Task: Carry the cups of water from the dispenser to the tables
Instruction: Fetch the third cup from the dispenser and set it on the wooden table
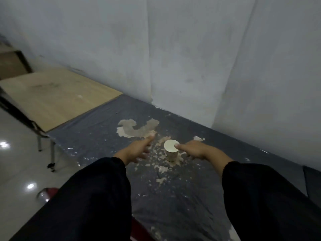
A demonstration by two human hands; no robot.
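One paper cup (pixel 171 150), round, plain, upright on peeling grey surface (pixel 182 188). Right hand (pixel 191 149) thumb touches rim, grip loose; left hand (pixel 139 148) splayed, empty.

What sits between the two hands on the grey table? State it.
In the head view, the paper cup stands upright between the left hand and the right hand, on the grey table; the right thumb touches its rim, while the left hand is apart from it.

Paper cup (pixel 171 150) standing upright mid-table (pixel 182 188) on the peeling grey top, right hand (pixel 192 149) touching its rim, left hand (pixel 137 149) spread open just beside.
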